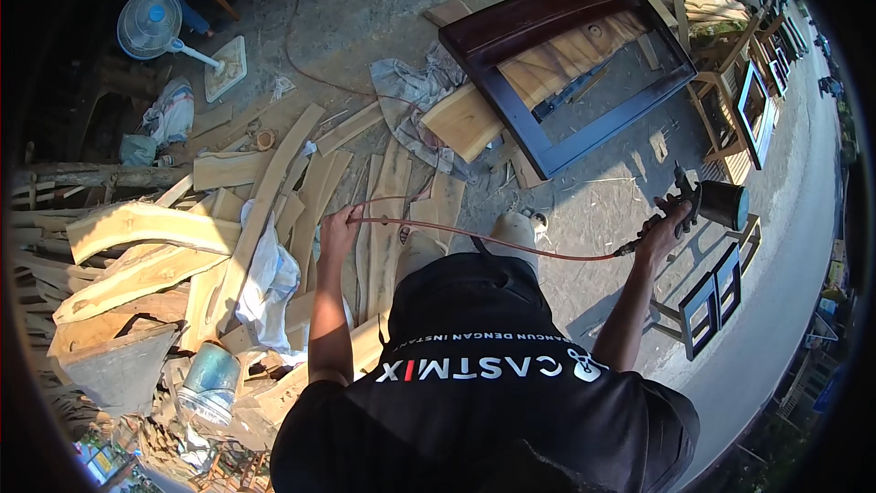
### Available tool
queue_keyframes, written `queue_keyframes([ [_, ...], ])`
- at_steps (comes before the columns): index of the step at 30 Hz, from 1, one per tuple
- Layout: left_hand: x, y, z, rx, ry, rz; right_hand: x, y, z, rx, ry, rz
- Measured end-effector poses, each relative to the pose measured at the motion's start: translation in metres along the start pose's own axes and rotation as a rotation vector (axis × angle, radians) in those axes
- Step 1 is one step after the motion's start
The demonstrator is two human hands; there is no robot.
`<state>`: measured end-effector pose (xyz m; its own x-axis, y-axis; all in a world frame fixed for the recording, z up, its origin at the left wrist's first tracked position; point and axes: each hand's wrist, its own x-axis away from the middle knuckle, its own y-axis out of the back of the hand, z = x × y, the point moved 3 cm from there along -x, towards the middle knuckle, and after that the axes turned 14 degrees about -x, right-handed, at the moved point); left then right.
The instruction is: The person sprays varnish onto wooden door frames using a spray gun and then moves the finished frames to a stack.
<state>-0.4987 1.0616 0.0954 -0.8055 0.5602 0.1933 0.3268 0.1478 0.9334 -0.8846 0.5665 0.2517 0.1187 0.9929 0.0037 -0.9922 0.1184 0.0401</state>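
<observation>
My right hand [669,226] is wrapped round the handle of a spray gun [683,190], out to my right. A dark cup [724,205] is fixed to the gun on its far right side. From the gun's lower end an orange-red air hose [511,245] runs leftward across my body. My left hand [343,222] is closed on that hose and keeps a stretch of it raised. In front of me, a dark brown curved wooden frame [584,141] with a large opening lies tilted, apart from both hands. Rough boards [474,120] show beneath it.
Long sawn planks [265,205] lie piled on my left, beside a stained bucket [210,382] and white sacks [271,274]. A standing fan [151,23] is at the far left. Small dark frames [712,299] and wooden furniture frames [730,114] stand along the road [794,219] on the right.
</observation>
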Motion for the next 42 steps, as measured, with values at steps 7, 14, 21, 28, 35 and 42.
queue_keyframes([
  [7,-0.085,0.093,0.045,0.055,-0.245,-0.163,0.085,0.014,-0.019,-0.065,-0.075,-0.391],
  [14,-0.194,0.119,0.038,0.102,-0.412,-0.206,0.104,0.003,-0.035,-0.168,-0.035,-0.706],
  [21,-0.321,0.136,0.007,0.129,-0.543,-0.169,0.082,-0.119,0.037,-0.199,0.023,-0.779],
  [28,-0.478,0.171,0.026,0.072,-0.554,-0.059,0.05,-0.249,0.082,-0.297,0.056,-0.747],
  [35,-0.614,0.161,0.034,-0.053,-0.679,0.261,0.078,-0.333,0.11,-0.214,0.073,-0.799],
  [42,-0.779,0.11,-0.021,-0.203,-1.043,0.559,0.123,-0.421,0.095,-0.166,0.093,-1.011],
])
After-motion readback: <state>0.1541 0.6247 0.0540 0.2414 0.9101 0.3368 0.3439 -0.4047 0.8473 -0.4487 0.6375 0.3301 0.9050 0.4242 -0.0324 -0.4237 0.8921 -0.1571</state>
